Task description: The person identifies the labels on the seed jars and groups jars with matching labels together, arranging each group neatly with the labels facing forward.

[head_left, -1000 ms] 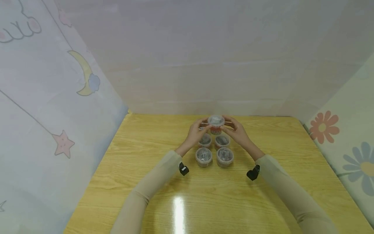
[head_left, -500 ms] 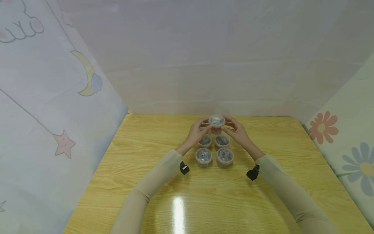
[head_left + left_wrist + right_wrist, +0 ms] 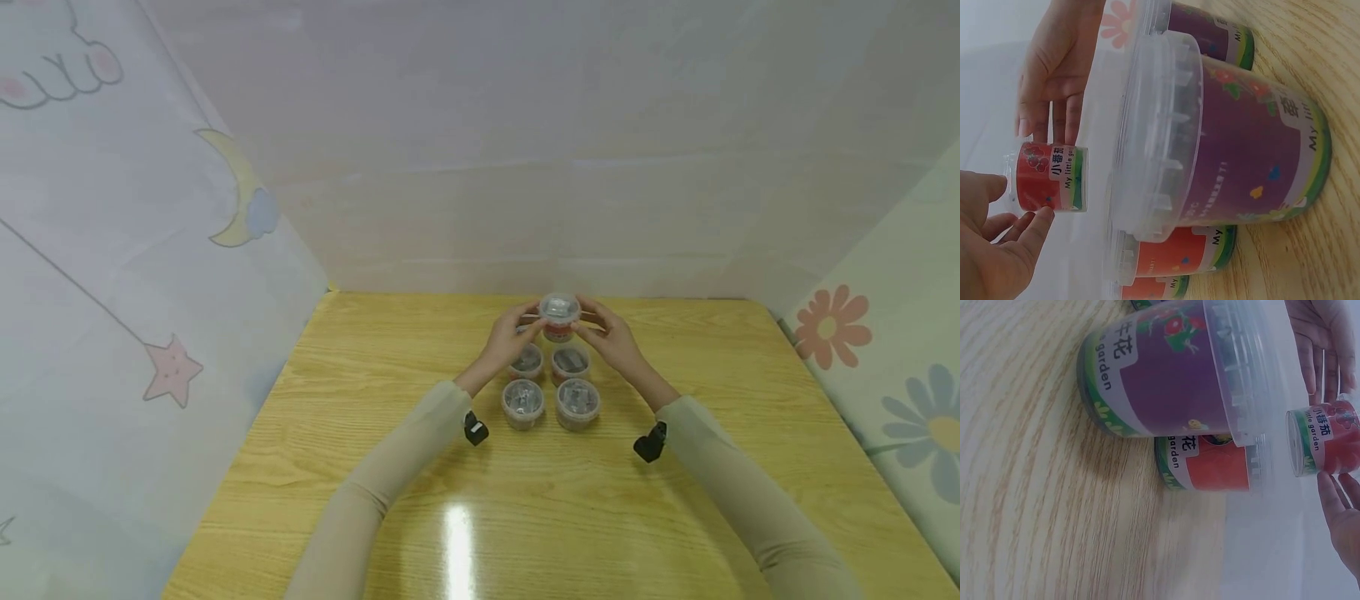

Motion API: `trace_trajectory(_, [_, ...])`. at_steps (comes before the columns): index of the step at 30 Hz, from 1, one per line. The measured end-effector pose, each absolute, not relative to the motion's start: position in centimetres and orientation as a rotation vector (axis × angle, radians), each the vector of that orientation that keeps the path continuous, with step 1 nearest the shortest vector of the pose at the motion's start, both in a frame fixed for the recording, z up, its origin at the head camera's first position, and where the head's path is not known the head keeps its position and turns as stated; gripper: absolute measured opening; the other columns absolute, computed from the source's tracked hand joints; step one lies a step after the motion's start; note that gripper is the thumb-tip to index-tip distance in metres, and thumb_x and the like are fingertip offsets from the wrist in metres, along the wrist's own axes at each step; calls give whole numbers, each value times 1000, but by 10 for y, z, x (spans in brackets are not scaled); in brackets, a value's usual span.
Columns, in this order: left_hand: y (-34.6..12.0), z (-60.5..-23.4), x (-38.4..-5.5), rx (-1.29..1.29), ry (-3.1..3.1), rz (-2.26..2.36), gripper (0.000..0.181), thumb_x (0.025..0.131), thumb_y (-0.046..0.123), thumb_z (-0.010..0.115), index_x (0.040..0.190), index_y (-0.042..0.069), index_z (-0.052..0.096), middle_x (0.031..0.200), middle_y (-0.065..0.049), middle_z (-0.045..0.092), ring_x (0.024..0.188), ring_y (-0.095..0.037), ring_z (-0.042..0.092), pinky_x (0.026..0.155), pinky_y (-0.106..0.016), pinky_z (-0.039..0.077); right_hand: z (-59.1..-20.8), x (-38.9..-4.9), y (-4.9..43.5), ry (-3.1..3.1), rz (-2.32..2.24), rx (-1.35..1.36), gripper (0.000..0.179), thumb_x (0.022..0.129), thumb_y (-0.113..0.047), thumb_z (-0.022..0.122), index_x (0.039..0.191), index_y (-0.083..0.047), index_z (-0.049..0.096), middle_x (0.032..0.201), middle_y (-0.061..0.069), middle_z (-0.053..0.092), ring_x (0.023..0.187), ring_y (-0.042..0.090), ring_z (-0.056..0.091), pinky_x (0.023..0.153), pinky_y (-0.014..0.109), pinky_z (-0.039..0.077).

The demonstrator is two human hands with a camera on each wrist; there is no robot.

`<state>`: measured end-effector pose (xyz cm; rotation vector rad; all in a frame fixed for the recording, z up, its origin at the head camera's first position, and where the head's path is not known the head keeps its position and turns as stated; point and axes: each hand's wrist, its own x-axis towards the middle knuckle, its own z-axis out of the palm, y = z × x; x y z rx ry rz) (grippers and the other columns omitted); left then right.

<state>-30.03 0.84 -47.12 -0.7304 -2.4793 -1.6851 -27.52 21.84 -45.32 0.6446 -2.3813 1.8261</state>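
Note:
Both hands hold a small clear-lidded plastic tub with a red label (image 3: 559,321) up in the air, above the far end of two rows of similar tubs. My left hand (image 3: 508,340) grips its left side, and my right hand (image 3: 611,342) grips its right side. In the left wrist view the held red-label tub (image 3: 1050,178) sits between fingertips, higher than the lids of the standing tubs. Nearest stand two purple-label tubs, the left one (image 3: 522,404) and the right one (image 3: 577,404). Behind them are a left red-label tub (image 3: 527,361) and a right orange-red one (image 3: 571,363).
Another red-label tub (image 3: 1150,289) stands farthest back in the left row, mostly hidden by my left hand in the head view. The wooden table (image 3: 360,375) meets a pale wall (image 3: 465,208) at its far edge. Printed side walls (image 3: 90,275) flank it.
The held tub has shifted slightly to the right and a touch up, my left hand moving slightly right with it. The standing tubs have stayed in place.

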Motion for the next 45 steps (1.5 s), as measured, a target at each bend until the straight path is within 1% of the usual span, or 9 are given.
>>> trace_trajectory(11, [14,-475,-303,-714,-2520,-1648,46,95,24,54,135,4,46,123,-15,55,109,-27,59,85,-23,52,-461,-275,224,-2399,1768,612,53,90,-2,58,138,5,37,137,24,37,121,45,42,88,15,48])
trace_trajectory(22, [17,-479,-303,-759,-2566,-1666,50,94,21,57,139,6,41,127,-15,52,112,-27,57,86,-25,52,-466,-277,228,-2367,1732,620,49,89,3,58,134,8,40,135,29,41,117,49,44,86,14,48])
trace_trajectory(25, [18,-480,-304,-775,-2559,-1676,52,93,18,58,139,4,40,129,-16,51,113,-29,57,86,-26,52,-468,-279,228,-2382,1722,600,48,89,3,57,134,7,41,135,28,41,117,49,45,85,14,49])
trace_trajectory(30, [19,-483,-306,-793,-2562,-1663,53,92,15,58,139,1,39,129,-18,50,114,-30,56,88,-24,51,-470,-280,229,-2398,1728,585,47,90,2,56,135,7,41,136,27,41,118,48,45,82,7,46])
trace_trajectory(33, [18,-471,-296,-814,-2540,-1694,51,92,8,57,138,-5,39,127,-23,49,114,-35,55,90,-27,51,-471,-281,230,-2400,1724,600,47,90,3,55,135,8,41,136,28,40,118,49,44,82,5,45])
trace_trajectory(37, [15,-452,-283,-869,-2510,-1735,48,91,-1,55,134,-14,36,126,-33,45,114,-43,52,92,-37,50,-470,-281,229,-2412,1702,598,47,91,3,55,135,8,40,135,28,41,118,48,44,82,6,44])
trace_trajectory(40, [17,-456,-287,-876,-2491,-1735,49,91,-1,55,134,-15,36,124,-34,45,114,-44,52,92,-40,49,-470,-282,229,-2421,1680,591,47,91,2,56,135,7,41,133,28,41,117,48,45,84,7,45])
trace_trajectory(42, [20,-466,-293,-866,-2481,-1722,50,90,-1,57,134,-13,37,121,-32,46,113,-42,53,92,-39,50,-471,-282,230,-2422,1677,587,47,90,2,56,135,7,41,132,28,41,117,47,46,85,9,46])
trace_trajectory(45, [24,-479,-302,-857,-2501,-1678,52,89,2,59,136,-10,38,120,-27,48,113,-36,55,90,-31,51,-472,-281,231,-2417,1679,583,46,90,3,55,134,9,41,131,30,41,116,48,46,87,13,47])
